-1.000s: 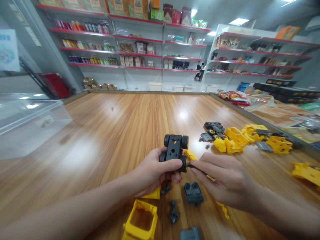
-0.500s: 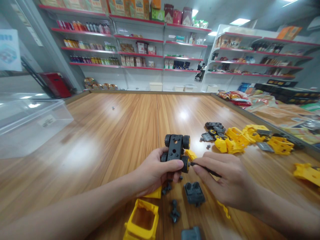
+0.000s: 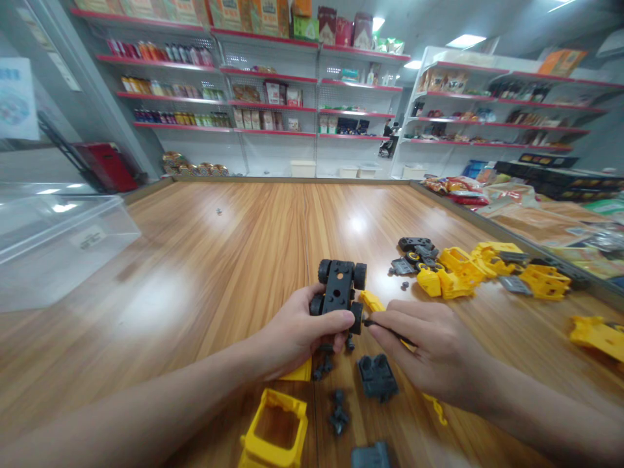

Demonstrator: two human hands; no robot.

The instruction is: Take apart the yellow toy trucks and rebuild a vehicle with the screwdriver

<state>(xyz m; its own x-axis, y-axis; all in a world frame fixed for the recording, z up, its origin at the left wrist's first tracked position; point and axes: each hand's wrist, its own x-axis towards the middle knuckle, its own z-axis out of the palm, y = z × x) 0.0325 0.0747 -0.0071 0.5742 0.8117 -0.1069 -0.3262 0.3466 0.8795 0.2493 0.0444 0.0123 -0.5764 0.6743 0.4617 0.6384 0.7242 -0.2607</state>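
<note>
A black toy car chassis (image 3: 337, 292) with knobby wheels is gripped by my left hand (image 3: 312, 325), its thumb lying across the lower end. My right hand (image 3: 433, 344) is closed on a slim black tool (image 3: 397, 335), whose exact kind I cannot make out. The tool's tip is against or very near the hub of the lower right wheel (image 3: 357, 318). Under and around my hands lie dark grey pegs (image 3: 338, 413), a grey block-like part (image 3: 377, 377), a yellow frame piece (image 3: 277, 426) and a yellow hook piece (image 3: 435, 408).
Yellow and dark toy parts (image 3: 455, 273) lie heaped at the right of the wooden table (image 3: 234, 260), with another yellow piece (image 3: 597, 338) nearer the right edge. A clear plastic bin (image 3: 63, 247) stands at left. Packaged goods (image 3: 521, 214) sit beyond the right edge.
The chassis has shifted slightly left and turned a little, so less of the lower right wheel's yellow hub shows. My right hand has followed it slightly left, still holding the black tool.
</note>
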